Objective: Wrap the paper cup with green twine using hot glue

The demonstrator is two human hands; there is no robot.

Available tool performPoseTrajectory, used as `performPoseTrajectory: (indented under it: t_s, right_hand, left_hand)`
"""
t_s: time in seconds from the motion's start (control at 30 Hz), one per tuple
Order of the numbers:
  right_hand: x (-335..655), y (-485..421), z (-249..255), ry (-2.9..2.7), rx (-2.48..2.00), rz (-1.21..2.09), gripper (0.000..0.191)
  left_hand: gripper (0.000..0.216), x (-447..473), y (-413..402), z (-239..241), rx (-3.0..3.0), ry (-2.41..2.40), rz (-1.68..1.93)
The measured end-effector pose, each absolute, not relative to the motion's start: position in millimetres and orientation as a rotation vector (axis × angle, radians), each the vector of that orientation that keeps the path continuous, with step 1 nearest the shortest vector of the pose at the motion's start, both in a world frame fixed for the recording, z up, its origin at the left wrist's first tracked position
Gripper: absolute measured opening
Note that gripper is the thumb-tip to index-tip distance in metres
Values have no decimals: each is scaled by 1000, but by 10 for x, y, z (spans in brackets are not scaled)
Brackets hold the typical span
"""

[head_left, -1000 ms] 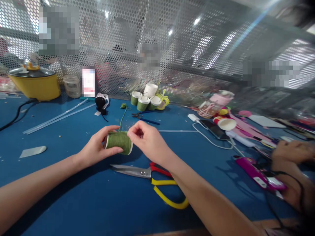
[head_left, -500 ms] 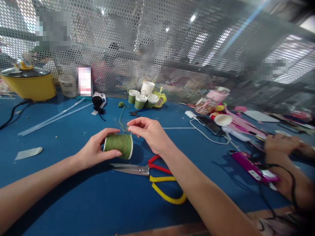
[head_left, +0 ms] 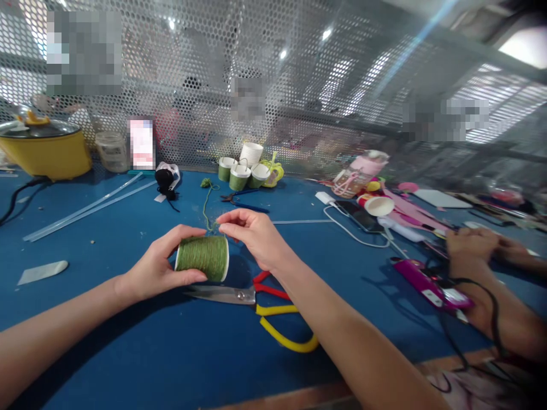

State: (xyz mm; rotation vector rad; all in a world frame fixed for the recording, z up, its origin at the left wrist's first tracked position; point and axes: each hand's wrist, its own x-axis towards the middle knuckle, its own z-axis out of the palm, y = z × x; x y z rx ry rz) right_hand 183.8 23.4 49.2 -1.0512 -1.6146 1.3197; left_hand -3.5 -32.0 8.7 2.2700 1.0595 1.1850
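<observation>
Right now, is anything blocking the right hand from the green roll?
Nothing visible does: the right hand is close to the roll, by its upper right edge, pinching yarn. The left hand holds the roll; the scissors lie on the near side.

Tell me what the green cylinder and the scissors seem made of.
The green cylinder looks wound in matte yarn, judging by its fibrous strands; its white rim could be paper or plastic. The scissors have probably steel blades, from their grey sheen; smooth red and yellow handles suggest plastic.

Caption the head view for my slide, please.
Left hand grips a yarn-wrapped cylinder while the right hand pinches green yarn.
</observation>
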Motion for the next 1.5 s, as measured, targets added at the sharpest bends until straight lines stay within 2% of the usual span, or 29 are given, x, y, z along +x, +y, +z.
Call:
performPoseTrajectory:
  t_s: [0.87,1.5]
  right_hand:
    - [1835,241,425,-1598,-1064,1418,8]
    - [1822,278,407,-1581,-1112,1483,10]
  left_hand:
    - [51,-46,-334,95,2324,995,1224]
    - [48,-16,-344,95,2107,1030,1239]
